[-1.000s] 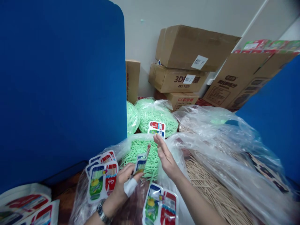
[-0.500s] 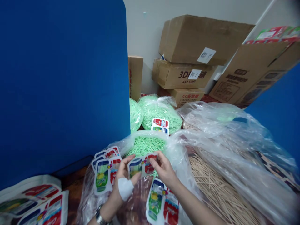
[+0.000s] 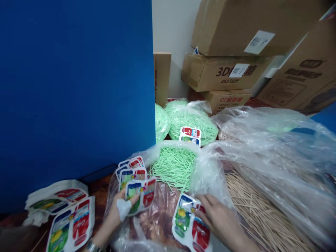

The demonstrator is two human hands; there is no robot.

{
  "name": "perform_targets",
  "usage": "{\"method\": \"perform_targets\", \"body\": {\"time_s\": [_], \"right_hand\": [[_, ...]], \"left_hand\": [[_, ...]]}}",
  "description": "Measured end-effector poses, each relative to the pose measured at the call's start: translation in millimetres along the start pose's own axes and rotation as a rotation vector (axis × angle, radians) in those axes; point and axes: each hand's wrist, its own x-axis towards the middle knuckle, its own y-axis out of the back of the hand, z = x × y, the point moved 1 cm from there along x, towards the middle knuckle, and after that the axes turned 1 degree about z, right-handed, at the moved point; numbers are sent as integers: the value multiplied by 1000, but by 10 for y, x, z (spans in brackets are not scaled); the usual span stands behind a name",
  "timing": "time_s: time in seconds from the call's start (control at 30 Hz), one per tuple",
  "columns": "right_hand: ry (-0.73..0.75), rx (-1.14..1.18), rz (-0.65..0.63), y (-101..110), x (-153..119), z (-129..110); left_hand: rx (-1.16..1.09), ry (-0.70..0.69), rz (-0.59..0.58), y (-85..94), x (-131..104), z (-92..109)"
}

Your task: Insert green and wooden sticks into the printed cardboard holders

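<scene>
Low at left of centre, my left hand (image 3: 119, 210), with a white wrapping by the thumb, grips a twin-bottle-shaped plastic pouch (image 3: 140, 196) printed green and red. That pouch is held in front of several similar filled pouches (image 3: 131, 171) lying on the clear bag. My right hand (image 3: 215, 218) has its fingers closed at the upper edge of another such pouch (image 3: 181, 220), front right of centre; part of its print is hidden by the hand. Beyond both hands, thin green candy sticks (image 3: 174, 162) lie in an opened clear plastic bag (image 3: 210, 175).
More printed pouches (image 3: 72, 227) lie at lower left. Tan sticks (image 3: 262, 210) spill from clear plastic (image 3: 283, 154) on the right. Tied bags of green sticks (image 3: 191, 119) sit behind. A blue partition (image 3: 78, 87) stands left; cardboard boxes (image 3: 225, 70) are stacked at the back.
My left hand has moved left with the pouch, towards the pile. My right hand has let go of that pouch and come down to the one at front right. The view has shifted.
</scene>
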Motion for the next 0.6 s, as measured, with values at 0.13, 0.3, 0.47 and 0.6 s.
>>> {"method": "perform_targets", "body": {"time_s": [0.13,0.3,0.47,0.6], "right_hand": [[-182,-290,-53,-118,-131,197],[-318,-201,-126,-49,-98,119],[-354,-155,-126,-37,-57,162],[-375,-160,-66,34,-127,192]], "left_hand": [[637,-311,343,271,138,-68],[975,-351,571,226,217,115],[818,-531,450,-194,138,298],[485,-478,-100,-777,-97,270]]}}
